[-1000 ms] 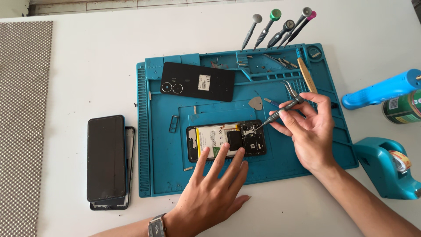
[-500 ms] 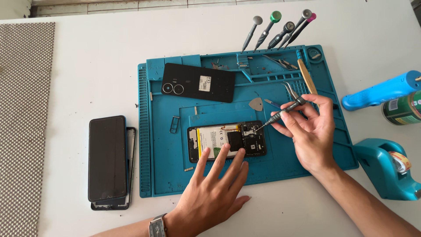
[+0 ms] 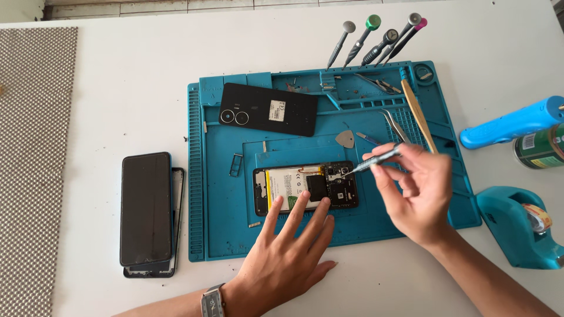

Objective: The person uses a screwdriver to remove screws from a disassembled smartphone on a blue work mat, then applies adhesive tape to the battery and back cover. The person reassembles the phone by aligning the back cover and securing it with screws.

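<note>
An opened phone (image 3: pixel 294 183) lies on a blue work mat (image 3: pixel 217 199), its battery and circuit board showing. My left hand (image 3: pixel 291 255) rests flat with fingertips on the phone's near edge, holding it down. My right hand (image 3: pixel 414 196) grips a thin screwdriver (image 3: pixel 370 164) whose tip touches the board at the phone's right end. The black back cover (image 3: pixel 267 108) lies at the mat's far left.
Several screwdrivers (image 3: pixel 376 38) stand along the mat's far edge. Tweezers (image 3: pixel 395 124), a wooden stick (image 3: pixel 418 114) and a grey pick (image 3: pixel 345 138) lie on the mat. Stacked phones (image 3: pixel 145 214) sit left. A blue tool (image 3: pixel 508 124), can (image 3: pixel 540 148) and tape dispenser (image 3: pixel 520 229) are right.
My right hand has tilted the screwdriver lower and shifted slightly, keeping its tip on the phone's board. My left hand stays pressed on the phone.
</note>
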